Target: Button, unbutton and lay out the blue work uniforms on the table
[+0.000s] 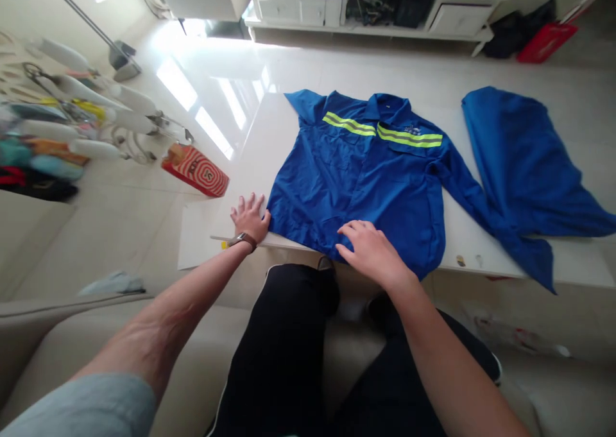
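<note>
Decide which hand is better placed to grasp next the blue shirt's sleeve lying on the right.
Probably the right hand: it is over the shirt, closer to that sleeve, while the left hand lies on the table at the shirt's opposite side.

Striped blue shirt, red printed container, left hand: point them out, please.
Striped blue shirt (360, 177): head view, on the front, near the middle.
Red printed container (196, 170): head view, on its printed side.
Left hand (251, 221): head view, on the back of the hand.
</note>
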Demonstrator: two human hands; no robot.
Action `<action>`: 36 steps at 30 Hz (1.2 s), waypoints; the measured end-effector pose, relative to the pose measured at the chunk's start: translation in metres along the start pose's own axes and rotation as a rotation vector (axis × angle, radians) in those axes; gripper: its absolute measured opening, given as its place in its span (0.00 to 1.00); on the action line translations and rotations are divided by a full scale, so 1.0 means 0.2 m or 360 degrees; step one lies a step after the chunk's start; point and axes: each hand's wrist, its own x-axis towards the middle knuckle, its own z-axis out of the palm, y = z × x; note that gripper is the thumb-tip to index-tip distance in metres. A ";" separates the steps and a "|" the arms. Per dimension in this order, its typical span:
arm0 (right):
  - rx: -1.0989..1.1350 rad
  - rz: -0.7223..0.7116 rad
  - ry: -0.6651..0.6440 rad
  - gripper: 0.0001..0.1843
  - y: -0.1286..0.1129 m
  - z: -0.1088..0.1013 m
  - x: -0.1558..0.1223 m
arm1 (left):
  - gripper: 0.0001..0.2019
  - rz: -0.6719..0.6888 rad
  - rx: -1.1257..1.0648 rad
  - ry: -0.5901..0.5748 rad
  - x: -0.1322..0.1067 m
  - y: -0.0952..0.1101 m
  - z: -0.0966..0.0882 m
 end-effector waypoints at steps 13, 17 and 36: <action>0.0121 0.0308 -0.0068 0.28 0.21 0.21 0.22 | 0.30 0.0022 0.0007 0.0016 0.02 -0.02 0.02; 0.0097 0.0370 -0.0074 0.23 0.24 0.22 0.29 | 0.31 0.0008 0.0032 -0.0030 0.02 -0.01 0.01; -0.0008 0.0320 0.0018 0.17 0.33 0.11 0.19 | 0.35 -0.0090 -0.0060 -0.0127 0.07 0.03 -0.03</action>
